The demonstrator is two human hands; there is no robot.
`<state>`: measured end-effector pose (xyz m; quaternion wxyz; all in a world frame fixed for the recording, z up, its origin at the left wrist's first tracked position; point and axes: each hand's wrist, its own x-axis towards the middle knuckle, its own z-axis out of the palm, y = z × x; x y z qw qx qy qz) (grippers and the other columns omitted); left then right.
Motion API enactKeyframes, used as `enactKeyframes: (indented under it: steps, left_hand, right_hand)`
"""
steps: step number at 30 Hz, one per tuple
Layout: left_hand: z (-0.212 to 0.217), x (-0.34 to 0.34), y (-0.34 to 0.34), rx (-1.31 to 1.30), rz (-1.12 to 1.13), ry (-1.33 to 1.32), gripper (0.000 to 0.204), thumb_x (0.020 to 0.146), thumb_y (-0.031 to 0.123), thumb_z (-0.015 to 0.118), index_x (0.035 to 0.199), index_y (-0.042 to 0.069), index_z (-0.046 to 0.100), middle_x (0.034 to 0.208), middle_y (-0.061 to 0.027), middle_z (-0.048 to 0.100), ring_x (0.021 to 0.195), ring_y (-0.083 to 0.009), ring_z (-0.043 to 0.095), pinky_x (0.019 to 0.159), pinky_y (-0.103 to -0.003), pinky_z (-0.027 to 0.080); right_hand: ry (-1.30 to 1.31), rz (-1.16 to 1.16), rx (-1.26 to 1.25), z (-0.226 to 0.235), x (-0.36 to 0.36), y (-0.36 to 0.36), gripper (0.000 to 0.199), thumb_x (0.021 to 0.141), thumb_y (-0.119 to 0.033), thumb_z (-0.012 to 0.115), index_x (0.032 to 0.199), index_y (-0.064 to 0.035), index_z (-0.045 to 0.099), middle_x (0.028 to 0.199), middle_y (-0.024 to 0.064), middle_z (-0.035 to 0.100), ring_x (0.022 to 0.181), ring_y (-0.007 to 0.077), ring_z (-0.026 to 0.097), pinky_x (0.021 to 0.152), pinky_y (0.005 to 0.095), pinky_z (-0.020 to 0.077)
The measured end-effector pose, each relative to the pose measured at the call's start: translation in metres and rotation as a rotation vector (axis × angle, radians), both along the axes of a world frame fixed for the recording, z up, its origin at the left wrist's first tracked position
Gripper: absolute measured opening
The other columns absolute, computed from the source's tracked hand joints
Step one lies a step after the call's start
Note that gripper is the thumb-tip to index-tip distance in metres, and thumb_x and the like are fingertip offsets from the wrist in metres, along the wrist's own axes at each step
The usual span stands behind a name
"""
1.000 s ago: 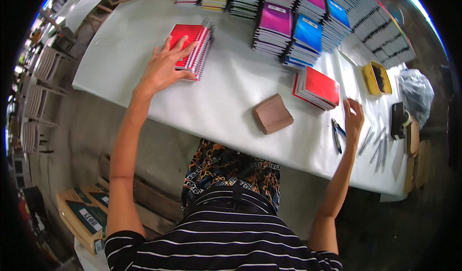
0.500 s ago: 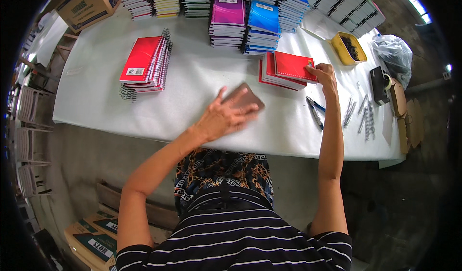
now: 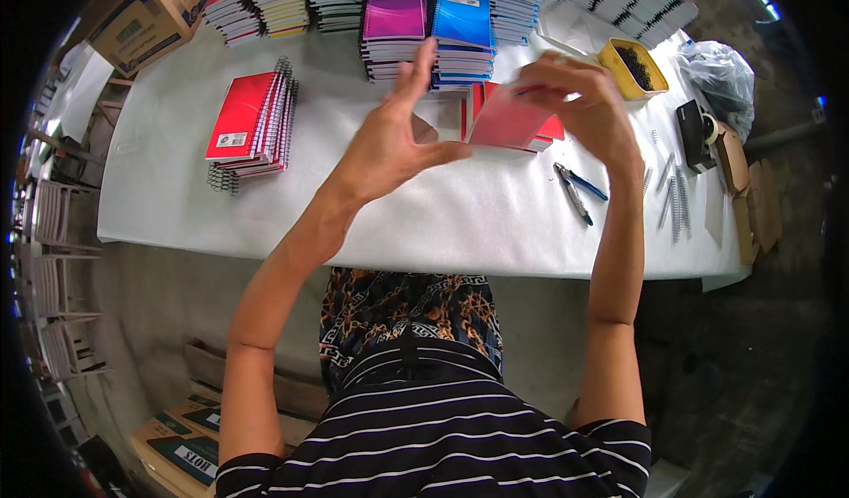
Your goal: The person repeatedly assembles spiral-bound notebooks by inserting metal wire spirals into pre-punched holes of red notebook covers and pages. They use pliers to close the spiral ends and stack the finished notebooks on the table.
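My right hand (image 3: 591,109) grips a red notebook (image 3: 506,119), smeared by motion, and holds it tilted above a low pile of red notebooks (image 3: 552,128). To its left my left hand (image 3: 382,149) is raised over the table, fingers apart, holding nothing. Behind that hand a flat brown rectangular object (image 3: 424,130) shows only in part. Pliers with blue handles (image 3: 579,190) lie on the table below my right hand. Several loose wire coils (image 3: 679,202) rest to the right of my right forearm.
A stack of red spiral-bound notebooks (image 3: 243,113) stands at left. Purple notebooks (image 3: 394,16), blue notebooks (image 3: 462,20) and other stacks line the back. At right are a yellow tub (image 3: 656,78) of dark bits, a tape dispenser (image 3: 696,135) and a plastic bag (image 3: 721,78). A carton (image 3: 141,25) sits back left.
My right hand has lifted the red notebook off the pile and brought it leftward, tilting it. My left hand has left the brown object and risen, moving away from me.
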<state>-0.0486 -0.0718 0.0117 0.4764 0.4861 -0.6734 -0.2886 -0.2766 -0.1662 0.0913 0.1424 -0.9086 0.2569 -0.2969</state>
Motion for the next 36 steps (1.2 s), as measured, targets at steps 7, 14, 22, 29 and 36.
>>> enactKeyframes:
  steps: [7,14,22,29,36]
  left_hand:
    - [-0.025,-0.020,0.023,0.215,-0.269,1.083,0.058,0.093,0.029,0.070,0.143,0.009,0.047,0.134,-0.0109,0.057,0.131,-0.0209,0.048,0.110,-0.039,0.038]
    - [-0.069,0.005,0.055,0.116,-0.125,0.899,0.093,0.083,0.031,0.079,0.155,0.009,0.024,0.154,-0.0146,0.039,0.143,-0.0236,0.035,0.118,-0.043,0.026]
    - [-0.093,0.014,0.072,0.077,0.111,0.558,0.126,0.069,0.047,0.084,0.158,0.007,0.003,0.160,-0.0204,0.026,0.146,-0.0277,0.027,0.115,-0.042,0.031]
    - [-0.024,-0.025,0.056,-0.286,0.144,-0.829,0.103,0.074,0.041,0.078,0.154,0.003,0.025,0.157,-0.0139,0.033,0.147,-0.0382,0.026,0.115,-0.060,0.023]
    - [-0.033,-0.024,0.052,-0.070,0.046,-0.880,0.055,0.088,0.033,0.066,0.140,0.022,0.053,0.119,-0.0041,0.069,0.100,-0.0311,0.068,0.083,-0.044,0.053]
  right_hand:
    - [-0.609,-0.032,0.489,-0.053,0.022,0.063,0.039,0.078,-0.014,0.080,0.111,-0.0028,0.063,0.111,0.0096,0.065,0.109,0.0192,0.059,0.095,0.0340,0.0488]
    - [-0.852,-0.066,1.053,-0.131,0.034,0.105,0.019,0.085,-0.005,0.075,0.098,-0.0008,0.062,0.098,0.0047,0.066,0.092,0.0121,0.061,0.082,0.0262,0.0485]
    - [-0.530,-0.109,0.946,-0.171,0.052,0.109,0.029,0.085,-0.003,0.075,0.101,-0.0031,0.051,0.105,0.0072,0.063,0.097,0.0108,0.059,0.085,0.0255,0.0489]
    - [-0.749,0.009,0.965,-0.187,0.049,0.110,0.028,0.085,-0.001,0.073,0.106,0.0003,0.055,0.100,0.0070,0.066,0.088,0.0111,0.062,0.076,0.0278,0.0514]
    - [-0.417,-0.291,0.215,-0.146,-0.047,0.045,0.026,0.074,0.010,0.071,0.098,0.0002,0.065,0.096,0.0078,0.070,0.086,0.0200,0.067,0.078,0.0317,0.0534]
